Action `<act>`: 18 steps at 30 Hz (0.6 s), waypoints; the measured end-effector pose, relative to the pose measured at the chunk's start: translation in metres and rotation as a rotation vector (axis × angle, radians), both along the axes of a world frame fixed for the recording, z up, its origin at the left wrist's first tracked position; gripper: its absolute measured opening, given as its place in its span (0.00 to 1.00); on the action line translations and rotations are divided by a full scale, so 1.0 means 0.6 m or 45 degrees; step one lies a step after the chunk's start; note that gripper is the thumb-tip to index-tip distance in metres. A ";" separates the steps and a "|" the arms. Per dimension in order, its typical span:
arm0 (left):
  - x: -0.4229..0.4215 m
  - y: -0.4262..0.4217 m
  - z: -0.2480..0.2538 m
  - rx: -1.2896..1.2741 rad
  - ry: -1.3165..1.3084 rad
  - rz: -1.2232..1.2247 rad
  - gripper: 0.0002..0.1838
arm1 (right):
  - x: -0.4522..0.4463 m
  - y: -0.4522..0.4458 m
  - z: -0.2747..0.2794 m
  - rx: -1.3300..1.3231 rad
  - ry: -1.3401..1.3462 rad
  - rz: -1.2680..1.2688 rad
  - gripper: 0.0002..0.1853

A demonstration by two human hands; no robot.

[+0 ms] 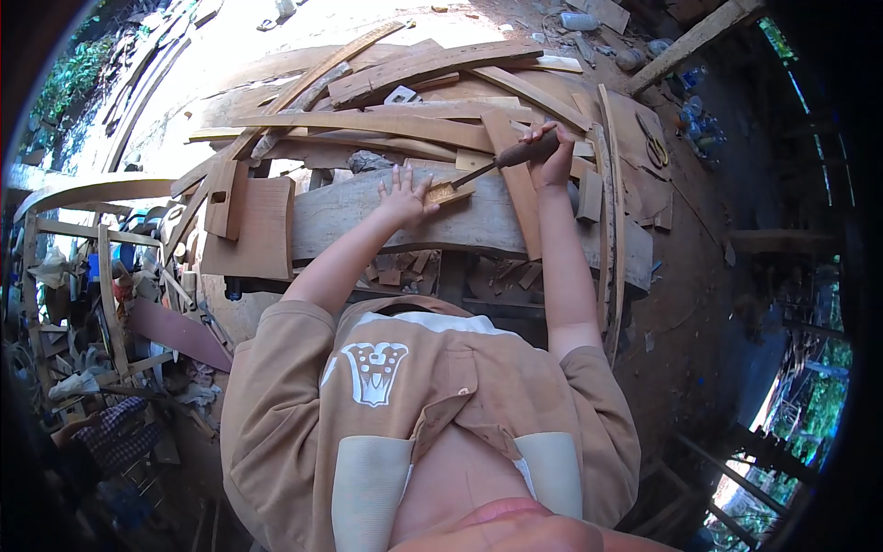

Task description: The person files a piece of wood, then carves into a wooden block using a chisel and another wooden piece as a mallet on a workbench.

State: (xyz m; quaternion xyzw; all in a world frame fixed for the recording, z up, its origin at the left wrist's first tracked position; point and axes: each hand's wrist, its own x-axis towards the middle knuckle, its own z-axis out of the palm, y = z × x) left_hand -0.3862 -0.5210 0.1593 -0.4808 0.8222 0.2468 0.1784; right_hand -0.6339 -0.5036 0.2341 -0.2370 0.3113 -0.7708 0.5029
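Note:
My left hand (403, 201) lies spread on the grey wooden bench plank (340, 216), its thumb side touching a small light wood block (443, 192). My right hand (549, 161) is wrapped around the thick dark handle of a chisel-like tool (526, 151). The metal shaft of the tool slants down and left, and its tip meets the top of the block. Around the block's tip end, details are too small to make out.
Long boards (386, 126) are piled across the bench's far side. A mortised block (221, 198) stands on a wide board (262, 230) at left. Scissors-like tool (655, 150) lies at right. A person in checkered clothing (120, 437) is at lower left.

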 end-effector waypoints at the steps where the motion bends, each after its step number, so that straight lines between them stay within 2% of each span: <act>1: 0.000 0.000 0.001 0.007 -0.013 0.006 0.38 | -0.005 -0.001 -0.006 0.006 -0.020 -0.018 0.13; 8: 0.001 0.001 0.006 0.006 -0.017 0.000 0.38 | -0.015 0.008 -0.015 0.062 -0.080 -0.119 0.14; 16: 0.023 -0.018 -0.017 -0.076 0.245 -0.143 0.35 | -0.032 0.070 -0.040 0.152 -0.251 -0.321 0.16; 17: 0.023 -0.021 -0.017 -0.057 0.283 -0.136 0.35 | -0.035 0.076 -0.045 0.259 -0.403 -0.398 0.17; 18: 0.020 -0.026 -0.014 -0.065 0.286 -0.137 0.35 | -0.038 0.081 -0.048 0.251 -0.401 -0.397 0.17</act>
